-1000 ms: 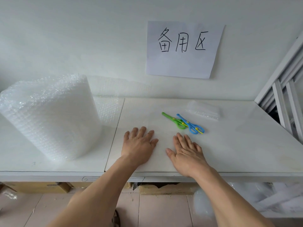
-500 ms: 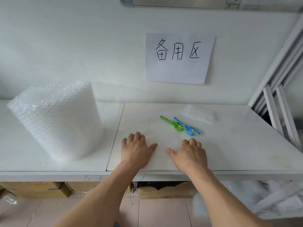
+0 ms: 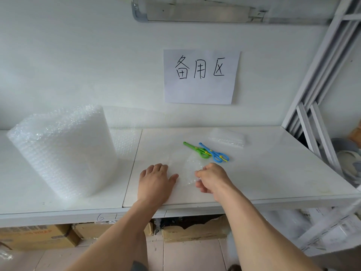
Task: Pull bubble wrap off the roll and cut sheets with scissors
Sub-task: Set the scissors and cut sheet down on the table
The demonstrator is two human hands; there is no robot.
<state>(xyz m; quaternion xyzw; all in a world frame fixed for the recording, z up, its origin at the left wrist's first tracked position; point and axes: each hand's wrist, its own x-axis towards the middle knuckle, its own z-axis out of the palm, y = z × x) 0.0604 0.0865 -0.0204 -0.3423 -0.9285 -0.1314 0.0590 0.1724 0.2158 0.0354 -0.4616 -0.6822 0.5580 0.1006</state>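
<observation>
Head view: left hand flat, open, right hand pinching limp, light bubble wrap sheet near scissors; grip its edge.

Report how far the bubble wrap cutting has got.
Done: a small folded stack of wrap lies behind the scissors. In hand: the left hand lies flat on the table while the right hand pinches a loose piece of wrap. Left: both scissors lie untouched, and the roll is still thick.

A paper sign hung on the wall above the bench; cardboard boxes stood under the bench.
</observation>
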